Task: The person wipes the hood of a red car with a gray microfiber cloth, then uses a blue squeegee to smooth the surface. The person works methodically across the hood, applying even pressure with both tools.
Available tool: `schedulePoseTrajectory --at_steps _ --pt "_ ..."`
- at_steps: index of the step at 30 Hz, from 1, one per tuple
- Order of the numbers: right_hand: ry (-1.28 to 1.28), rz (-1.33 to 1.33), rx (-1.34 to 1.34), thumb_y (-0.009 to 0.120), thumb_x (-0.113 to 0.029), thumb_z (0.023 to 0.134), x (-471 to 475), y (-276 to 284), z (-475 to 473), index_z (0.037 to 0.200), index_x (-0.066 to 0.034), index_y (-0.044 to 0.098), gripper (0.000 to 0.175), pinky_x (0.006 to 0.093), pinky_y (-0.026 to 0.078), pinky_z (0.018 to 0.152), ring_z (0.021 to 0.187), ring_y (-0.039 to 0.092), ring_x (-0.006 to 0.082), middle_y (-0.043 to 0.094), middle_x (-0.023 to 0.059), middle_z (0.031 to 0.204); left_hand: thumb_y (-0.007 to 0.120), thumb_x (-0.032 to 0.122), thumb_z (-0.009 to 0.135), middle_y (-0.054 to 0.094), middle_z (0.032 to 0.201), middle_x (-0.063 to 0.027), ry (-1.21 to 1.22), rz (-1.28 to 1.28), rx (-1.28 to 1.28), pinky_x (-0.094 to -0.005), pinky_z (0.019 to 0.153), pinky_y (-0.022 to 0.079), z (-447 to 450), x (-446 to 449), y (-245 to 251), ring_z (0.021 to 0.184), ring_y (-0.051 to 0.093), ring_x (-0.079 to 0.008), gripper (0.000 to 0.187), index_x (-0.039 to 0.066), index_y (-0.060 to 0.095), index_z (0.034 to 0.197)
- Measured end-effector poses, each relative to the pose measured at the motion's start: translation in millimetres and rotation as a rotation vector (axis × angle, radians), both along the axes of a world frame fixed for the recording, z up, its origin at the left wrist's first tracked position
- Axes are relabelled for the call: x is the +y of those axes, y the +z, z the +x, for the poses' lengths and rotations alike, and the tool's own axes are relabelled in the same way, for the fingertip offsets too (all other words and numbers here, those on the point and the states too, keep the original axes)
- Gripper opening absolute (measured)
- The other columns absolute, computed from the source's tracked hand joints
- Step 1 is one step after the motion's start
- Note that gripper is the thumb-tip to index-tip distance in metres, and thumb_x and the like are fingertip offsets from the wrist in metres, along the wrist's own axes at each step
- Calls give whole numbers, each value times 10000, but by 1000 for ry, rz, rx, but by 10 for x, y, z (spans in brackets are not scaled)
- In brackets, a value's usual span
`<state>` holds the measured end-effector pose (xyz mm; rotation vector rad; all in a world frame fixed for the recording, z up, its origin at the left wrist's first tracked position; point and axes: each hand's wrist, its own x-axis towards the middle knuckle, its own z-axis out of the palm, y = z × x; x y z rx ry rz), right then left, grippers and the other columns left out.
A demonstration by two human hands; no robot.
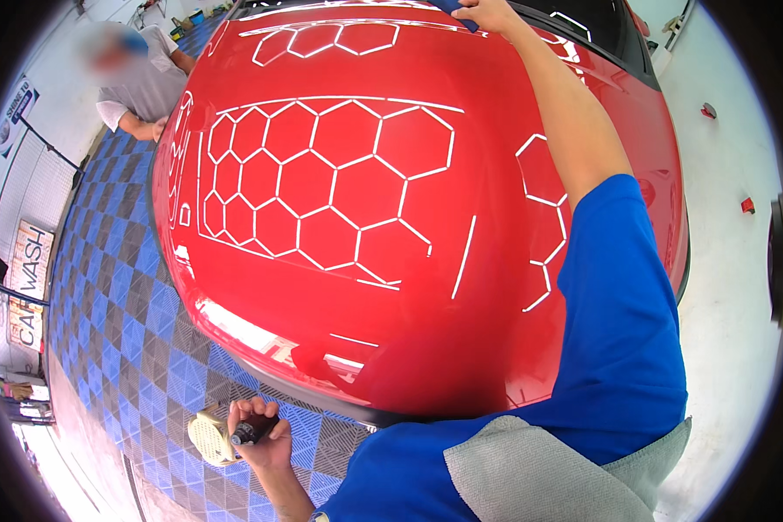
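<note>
Low in the view, my left hand [261,434] holds a small black bottle [253,430], its tip pointing left, beside the lower edge of a red car. My right arm reaches across the glossy red hood [430,274] to the top of the view. There my right hand [486,13] grips a dark blue applicator or cloth [458,14] against the paint near the windshield; its upper part is cut off by the frame. Bright hexagonal lamp reflections cover the hood. A grey towel [548,463] lies over my blue shirt.
A co-worker in a grey shirt [153,85] stands at the car's far left side, a hand at its edge. Blue and black floor tiles [114,261] run along the left. A beige sandal [210,438] shows below my left hand. A white wall [724,248] stands right of the car.
</note>
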<state>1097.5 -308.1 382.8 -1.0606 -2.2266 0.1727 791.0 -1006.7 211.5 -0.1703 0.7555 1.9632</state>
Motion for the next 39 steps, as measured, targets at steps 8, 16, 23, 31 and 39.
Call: schedulePoseTrajectory --at_steps 8,16,23,31,39 --pt "-49 164 -100 758 -235 731 257 -134 -206 745 -38 726 200 430 495 614 613 651 314 653 196 668 501 339 1014 566 839 -59 -30 -6 25 -243 426 432 -107 347 -5 799 544 -193 283 94 600 912" --pt "-43 -48 78 763 -168 746 401 -31 -61 671 -13 719 178 341 480 530 526 618 147 653 85 570 476 364 1029 538 857 -71 -49 29 13 -259 453 458 -432 519 -79 841 531 -198 310 95 608 950" --pt "-182 265 -223 756 -221 678 677 -110 -9 791 -40 737 214 426 514 653 696 679 338 673 206 739 490 336 1023 528 810 -54 46 -1 140 -230 413 435 -529 631 -96 778 527 -176 276 94 580 926" --pt "-210 246 -322 775 -225 730 1189 -502 -75 965 -70 758 282 432 533 799 883 692 353 714 200 916 477 366 1030 473 802 -50 115 151 197 -224 413 453 -544 760 -292 777 508 -158 324 76 542 900" --pt "-229 311 -304 754 -193 731 1476 -663 -162 959 -98 772 248 429 549 794 865 707 340 725 185 890 474 352 1035 454 810 -51 191 78 170 -221 405 455 -481 748 -499 783 501 -148 303 91 482 882"
